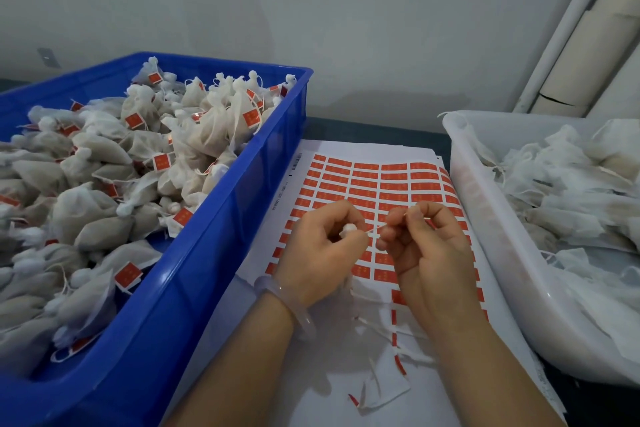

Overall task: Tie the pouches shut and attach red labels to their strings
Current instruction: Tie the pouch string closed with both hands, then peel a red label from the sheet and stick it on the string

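My left hand grips a small white pouch by its gathered top; most of the pouch is hidden under the hand. A thin string runs taut from the pouch to my right hand, whose thumb and fingers pinch it. Both hands hover over a white sheet of red labels lying on the table. Whether a label sits between the right fingers I cannot tell.
A blue crate at left holds several tied pouches with red labels. A white tub at right holds several unlabelled white pouches. Peeled backing strips and string scraps lie on the sheet near my forearms. A grey wall stands behind.
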Motion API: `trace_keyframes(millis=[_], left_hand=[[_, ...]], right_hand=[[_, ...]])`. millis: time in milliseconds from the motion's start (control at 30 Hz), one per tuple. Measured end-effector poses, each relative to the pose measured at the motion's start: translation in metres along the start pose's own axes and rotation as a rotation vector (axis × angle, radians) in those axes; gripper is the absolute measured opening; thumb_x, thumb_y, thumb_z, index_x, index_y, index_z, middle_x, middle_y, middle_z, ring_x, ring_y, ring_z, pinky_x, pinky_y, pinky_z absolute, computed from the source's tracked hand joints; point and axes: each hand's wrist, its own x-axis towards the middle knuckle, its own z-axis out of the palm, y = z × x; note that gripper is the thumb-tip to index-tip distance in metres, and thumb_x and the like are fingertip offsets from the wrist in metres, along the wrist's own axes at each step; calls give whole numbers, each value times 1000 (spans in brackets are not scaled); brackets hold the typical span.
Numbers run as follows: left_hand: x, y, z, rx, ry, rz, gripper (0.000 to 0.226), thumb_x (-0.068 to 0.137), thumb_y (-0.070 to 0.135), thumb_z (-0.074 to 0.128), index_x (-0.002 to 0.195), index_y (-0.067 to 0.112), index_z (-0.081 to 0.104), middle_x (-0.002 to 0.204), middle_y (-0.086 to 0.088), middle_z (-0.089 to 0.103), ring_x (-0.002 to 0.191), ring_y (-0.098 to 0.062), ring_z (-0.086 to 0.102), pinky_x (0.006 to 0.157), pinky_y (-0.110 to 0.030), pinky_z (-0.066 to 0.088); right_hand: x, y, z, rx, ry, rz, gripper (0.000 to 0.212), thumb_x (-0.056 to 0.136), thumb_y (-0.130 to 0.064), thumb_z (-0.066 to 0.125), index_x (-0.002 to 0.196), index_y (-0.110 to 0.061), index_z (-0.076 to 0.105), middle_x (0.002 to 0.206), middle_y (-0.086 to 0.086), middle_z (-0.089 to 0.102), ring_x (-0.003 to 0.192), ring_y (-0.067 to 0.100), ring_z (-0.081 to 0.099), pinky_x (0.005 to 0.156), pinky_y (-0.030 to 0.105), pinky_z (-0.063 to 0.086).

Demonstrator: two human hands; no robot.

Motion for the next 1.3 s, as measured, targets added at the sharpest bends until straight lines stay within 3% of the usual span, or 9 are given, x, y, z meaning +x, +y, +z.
trace_keyframes(millis=[233, 400, 500, 600, 733, 867, 1000, 1133, 1300], left_hand=[[0, 2, -5, 31, 54, 15, 25, 87, 6, 51, 66, 19, 56, 52, 16, 52, 54, -1, 52, 49, -6, 40], [3, 7, -17, -137, 211, -7, 30, 92, -6, 41, 69, 12, 52, 50, 12, 49, 47, -4, 48, 44, -15, 41], [9, 10, -31, -280, 515, 12, 35, 90, -8, 40, 65, 17, 44, 48, 10, 48, 43, -3, 45, 44, -17, 37], [8, 7, -28, -153, 598, -31, 31, 93, -3, 43, 69, 16, 46, 58, 0, 45, 44, -4, 47, 43, -12, 39], [9, -2, -28, -42, 551, -92, 23, 92, -2, 49, 77, 15, 49, 61, 3, 47, 46, 1, 50, 42, -6, 39], [12, -2, -23, -141, 602, -48, 33, 90, -1, 45, 66, 21, 45, 56, 8, 43, 45, -7, 45, 52, -21, 36], [13, -11, -21, -76, 558, -88, 31, 92, 4, 46, 68, 24, 47, 63, -10, 49, 58, -29, 52, 56, -23, 40], [14, -22, -20, -12, 394, -251, 22, 99, 23, 41, 79, 27, 51, 65, 30, 61, 58, 11, 60, 40, -5, 38], [17, -36, -23, -26, 278, -381, 13, 88, 43, 54, 83, 32, 56, 69, 25, 66, 60, 0, 68, 45, -14, 48]], right_hand=[[2, 0, -2, -74, -24, -25, 15, 94, -15, 47, 83, -19, 56, 66, -2, 66, 57, 12, 63, 58, 22, 53], [5, -2, -5, -235, -5, -62, 29, 75, -47, 48, 93, -26, 57, 83, -11, 73, 73, 13, 70, 60, 19, 54], [5, -7, -9, -555, -31, -61, 48, 67, -66, 39, 96, -30, 54, 80, -32, 65, 75, -3, 66, 51, 6, 46], [-7, 2, -3, -1000, -281, 6, 66, 51, -87, 52, 95, -38, 47, 85, -29, 56, 78, 0, 59, 54, 7, 43], [-12, 19, 1, -1324, -412, 48, 65, 54, -68, 74, 101, -45, 35, 95, -29, 40, 89, 4, 53, 73, 17, 43], [-6, 21, -10, -1227, -348, -81, 28, 83, -32, 68, 98, -40, 45, 96, -24, 53, 77, 0, 56, 65, 6, 40], [1, 21, -15, -1062, -245, -80, 19, 88, -24, 62, 94, -37, 51, 85, -35, 46, 71, -8, 54, 49, 0, 36], [7, 23, -18, -949, -150, -78, 21, 86, -22, 65, 89, -37, 50, 85, -28, 54, 73, -2, 59, 48, -1, 39], [10, 22, -18, -811, -113, -45, 18, 89, -23, 61, 91, -34, 46, 89, -25, 57, 74, -9, 62, 51, 3, 44]])
